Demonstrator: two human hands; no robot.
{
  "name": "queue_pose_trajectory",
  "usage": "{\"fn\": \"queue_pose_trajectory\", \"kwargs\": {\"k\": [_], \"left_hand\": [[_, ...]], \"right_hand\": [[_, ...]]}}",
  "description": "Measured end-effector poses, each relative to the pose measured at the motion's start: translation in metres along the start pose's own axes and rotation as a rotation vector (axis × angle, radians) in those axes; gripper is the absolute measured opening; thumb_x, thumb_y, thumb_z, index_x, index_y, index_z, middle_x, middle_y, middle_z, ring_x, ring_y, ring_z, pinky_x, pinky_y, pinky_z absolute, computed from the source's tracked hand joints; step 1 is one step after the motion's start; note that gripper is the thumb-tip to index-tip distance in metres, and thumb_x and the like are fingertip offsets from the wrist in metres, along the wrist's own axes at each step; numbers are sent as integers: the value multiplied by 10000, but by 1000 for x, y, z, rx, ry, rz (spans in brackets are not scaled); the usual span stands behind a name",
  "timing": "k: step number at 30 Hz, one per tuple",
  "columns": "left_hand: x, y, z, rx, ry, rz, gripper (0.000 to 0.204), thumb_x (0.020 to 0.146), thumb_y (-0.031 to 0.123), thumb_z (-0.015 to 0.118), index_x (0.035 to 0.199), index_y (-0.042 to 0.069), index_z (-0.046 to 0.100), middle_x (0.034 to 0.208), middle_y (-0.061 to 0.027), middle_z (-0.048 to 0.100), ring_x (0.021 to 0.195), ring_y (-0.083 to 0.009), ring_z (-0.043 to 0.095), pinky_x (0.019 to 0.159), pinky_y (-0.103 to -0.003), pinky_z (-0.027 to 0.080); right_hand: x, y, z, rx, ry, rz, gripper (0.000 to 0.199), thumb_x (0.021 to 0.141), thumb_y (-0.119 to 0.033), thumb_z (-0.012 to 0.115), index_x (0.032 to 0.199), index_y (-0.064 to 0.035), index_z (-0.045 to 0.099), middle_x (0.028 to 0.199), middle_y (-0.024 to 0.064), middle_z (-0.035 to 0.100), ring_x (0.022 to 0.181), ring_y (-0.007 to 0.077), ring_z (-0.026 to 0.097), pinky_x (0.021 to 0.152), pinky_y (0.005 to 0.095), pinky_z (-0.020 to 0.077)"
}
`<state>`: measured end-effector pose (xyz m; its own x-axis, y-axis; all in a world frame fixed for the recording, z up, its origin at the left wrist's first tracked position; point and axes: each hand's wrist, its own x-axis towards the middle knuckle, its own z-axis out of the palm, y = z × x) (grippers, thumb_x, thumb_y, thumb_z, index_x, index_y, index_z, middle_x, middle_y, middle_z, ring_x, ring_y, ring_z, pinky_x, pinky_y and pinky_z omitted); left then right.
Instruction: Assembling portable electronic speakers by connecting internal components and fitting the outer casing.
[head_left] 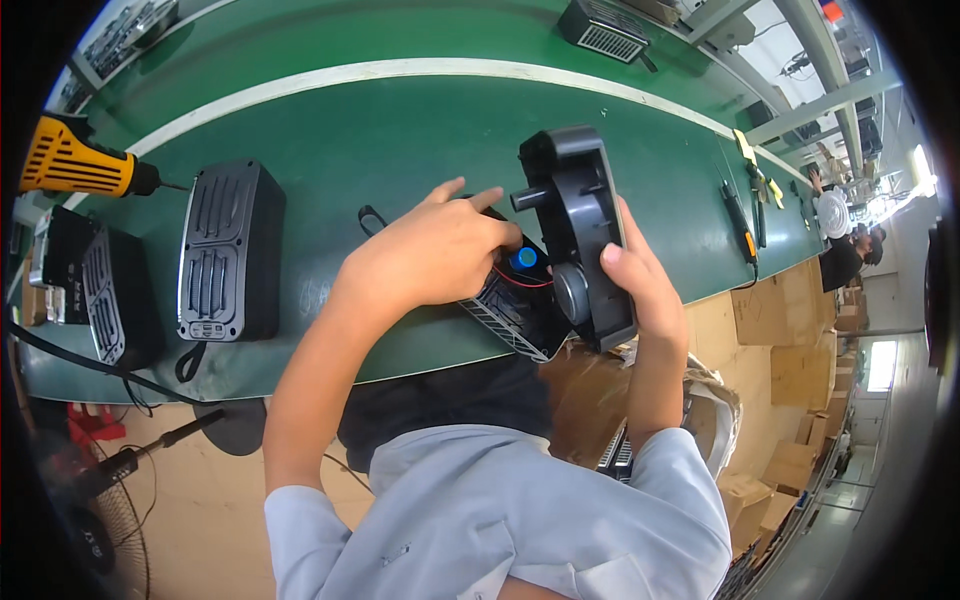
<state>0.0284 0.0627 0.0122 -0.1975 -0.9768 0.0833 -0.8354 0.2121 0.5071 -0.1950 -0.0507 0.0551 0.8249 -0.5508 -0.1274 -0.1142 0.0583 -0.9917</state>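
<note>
My right hand [648,275] grips a black plastic speaker housing half [585,220], tilted on edge, with a round speaker driver [571,292] on its inner side. Below and left of it lies the other half, an open black casing [520,315] with a slatted grille. A blue cylindrical cell [523,259] and a red wire [520,282] show inside. Over this casing, my left hand [430,245] reaches in close to the blue cell. Its index finger bends down and two other fingers are raised; the thumb and whatever it pinches are hidden.
Left on the green bench [330,140] stand a black speaker [228,250] and another speaker [115,290]. A yellow power screwdriver [85,165] points toward them. Another speaker [605,35] sits at the back; a soldering-iron-like tool [740,222] lies right. A fan [100,520] stands lower left.
</note>
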Motion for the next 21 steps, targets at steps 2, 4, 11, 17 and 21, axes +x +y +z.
{"fn": "queue_pose_trajectory", "kwargs": {"k": [2, 4, 11, 17, 21], "left_hand": [[-4, 0, 1, -24, 30, -16, 227, 987, 95, 556, 1149, 66, 711, 1234, -204, 694, 1323, -376, 560, 1238, -545, 307], [-5, 1, 1, -28, 45, -25, 235, 1001, 107, 542, 1160, 69, 712, 1251, -203, 692, 1360, -374, 531, 1247, -555, 288], [-37, -3, -6, -280, 187, -99, 255, 1025, 164, 557, 1194, 43, 704, 1266, -204, 695, 1409, -355, 513, 1219, -548, 331], [-82, 7, 29, -716, 801, -385, 203, 906, 112, 727, 1089, 26, 722, 1189, -141, 739, 1387, -336, 542, 1077, -442, 465], [-72, 5, 60, -693, 836, -254, 208, 822, 114, 784, 1006, 38, 727, 1050, -91, 740, 1361, -372, 535, 1095, -459, 441]], "right_hand": [[-5, -5, 5, -133, 19, -29, 863, 914, -335, 664, 1603, 6, 274, 1419, 197, 514, 1205, 253, 583, 1040, 355, 462], [-9, -9, 13, -293, 78, -56, 905, 886, -350, 708, 1612, -28, 275, 1326, 208, 557, 1129, 278, 612, 977, 388, 505], [-1, -17, 36, -439, 67, -19, 933, 832, -356, 730, 1601, -32, 314, 1307, 234, 594, 1194, 298, 601, 1034, 397, 473], [7, -15, 41, -691, 30, -91, 882, 777, -404, 751, 1548, -81, 470, 1262, 207, 615, 1104, 324, 625, 1011, 398, 470], [7, -11, 47, -835, -24, -178, 898, 731, -442, 778, 1525, -103, 532, 1187, 189, 615, 1045, 331, 632, 945, 397, 494]]}}
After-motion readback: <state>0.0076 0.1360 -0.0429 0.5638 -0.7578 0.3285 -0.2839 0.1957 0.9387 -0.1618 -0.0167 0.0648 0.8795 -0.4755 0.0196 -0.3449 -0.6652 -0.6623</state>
